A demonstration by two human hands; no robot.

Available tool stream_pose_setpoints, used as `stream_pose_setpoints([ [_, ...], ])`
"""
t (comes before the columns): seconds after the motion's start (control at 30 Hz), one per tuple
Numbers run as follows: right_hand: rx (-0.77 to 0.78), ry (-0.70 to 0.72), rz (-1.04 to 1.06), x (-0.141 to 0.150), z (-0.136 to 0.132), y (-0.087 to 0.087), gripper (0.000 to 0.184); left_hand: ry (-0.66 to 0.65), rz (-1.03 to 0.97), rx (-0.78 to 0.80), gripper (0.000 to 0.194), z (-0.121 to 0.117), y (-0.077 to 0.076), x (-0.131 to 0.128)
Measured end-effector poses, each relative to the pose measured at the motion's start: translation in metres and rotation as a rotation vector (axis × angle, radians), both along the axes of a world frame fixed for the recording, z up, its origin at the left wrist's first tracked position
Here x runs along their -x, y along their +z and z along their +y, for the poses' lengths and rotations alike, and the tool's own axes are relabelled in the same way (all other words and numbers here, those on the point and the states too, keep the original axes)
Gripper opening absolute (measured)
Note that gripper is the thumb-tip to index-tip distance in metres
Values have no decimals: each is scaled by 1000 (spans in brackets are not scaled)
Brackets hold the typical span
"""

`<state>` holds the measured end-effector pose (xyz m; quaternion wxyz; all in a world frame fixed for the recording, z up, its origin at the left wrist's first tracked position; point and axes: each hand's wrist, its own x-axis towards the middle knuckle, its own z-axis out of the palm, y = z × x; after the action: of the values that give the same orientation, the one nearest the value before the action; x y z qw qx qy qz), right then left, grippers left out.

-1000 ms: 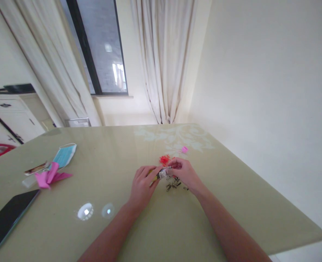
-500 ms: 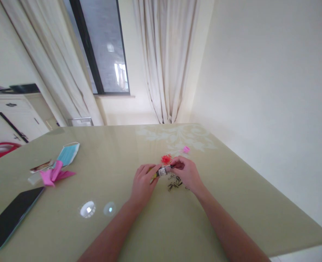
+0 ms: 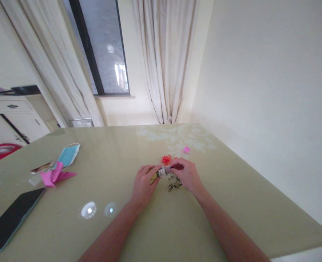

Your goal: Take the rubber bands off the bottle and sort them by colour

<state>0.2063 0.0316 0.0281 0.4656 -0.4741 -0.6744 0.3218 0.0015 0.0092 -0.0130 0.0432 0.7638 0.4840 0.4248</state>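
Both my hands meet over the middle of the pale green table. My left hand is closed around one end of a small clear tube with a label. My right hand pinches at the tube's other end; what sits in that pinch is too small to make out. A heap of small dark clips lies on the table just under my right hand. A small pile of red clips lies just beyond the tube. A pink cap rests farther back.
At the left lie a blue face mask, a pink folded paper, a small card and a black tablet near the front edge. A white wall runs along the table's right side. Curtains and a window stand behind.
My hands and the tube have stayed in nearly the same place; only the fingers at the tube's end have shifted slightly. The view has drifted a little.
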Motion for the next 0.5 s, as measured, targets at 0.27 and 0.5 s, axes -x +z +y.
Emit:
stream_pose_setpoints([
  [0.27,-91,47,-125,1,-2,4,18,32,-14,32,45,2,2,4],
  [0.5,-14,80,-26,-2,1,0,11,60,92,9,41,-1,6,3],
])
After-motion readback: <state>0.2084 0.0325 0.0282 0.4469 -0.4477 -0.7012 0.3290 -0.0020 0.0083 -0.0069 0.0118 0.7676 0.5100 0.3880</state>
